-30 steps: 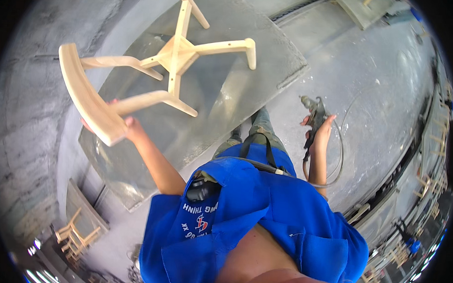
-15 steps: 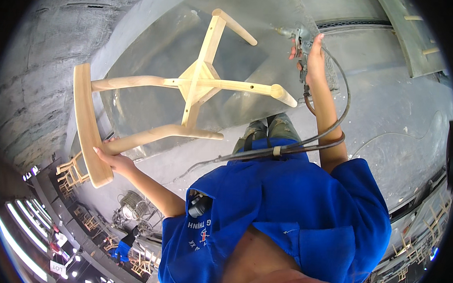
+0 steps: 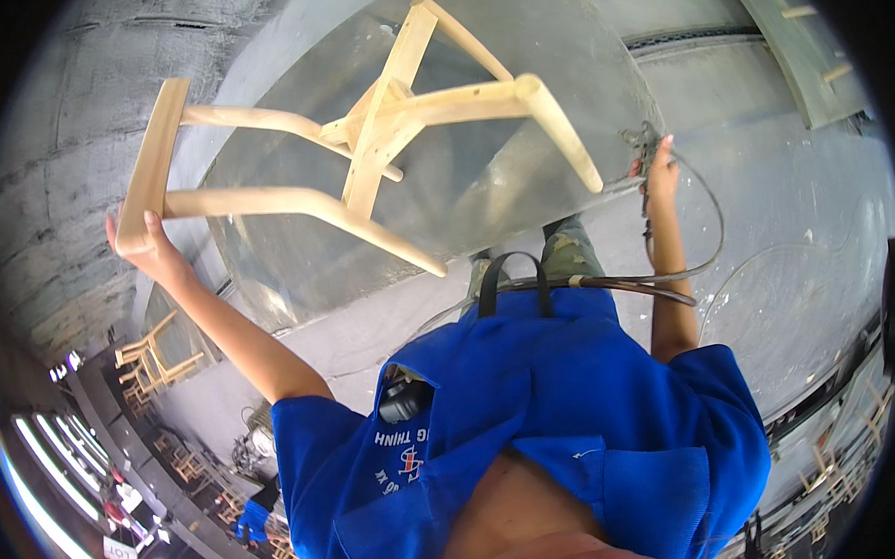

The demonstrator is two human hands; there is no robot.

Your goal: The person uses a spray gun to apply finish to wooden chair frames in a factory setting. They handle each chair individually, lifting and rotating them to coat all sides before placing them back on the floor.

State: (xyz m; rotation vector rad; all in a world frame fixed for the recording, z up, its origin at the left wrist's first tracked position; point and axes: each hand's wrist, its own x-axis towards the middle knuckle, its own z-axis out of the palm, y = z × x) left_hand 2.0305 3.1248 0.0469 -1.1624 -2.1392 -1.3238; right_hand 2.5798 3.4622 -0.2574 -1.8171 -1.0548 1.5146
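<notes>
Grey tabletop (image 3: 534, 46) partly hidden behind chair frame (image 3: 373, 149): pale bare wood, legs splayed outward, held up tilted above tabletop. Left hand (image 3: 148, 249) fingers curled around curved back rail. Right hand (image 3: 658, 174) closed on spray gun (image 3: 641, 148), shape hard to make out; hose (image 3: 664, 277) looping beside arm.

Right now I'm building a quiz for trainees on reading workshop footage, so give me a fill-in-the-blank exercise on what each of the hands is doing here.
1. The left hand grips the curved back rail of an unfinished wooden ____.
2. The right hand holds a spray gun fed by a looping ____.
3. The person wears a short-sleeved shirt coloured ____.
4. The chair frame is held above a grey ____.

Missing words: chair frame; hose; blue; table
</notes>
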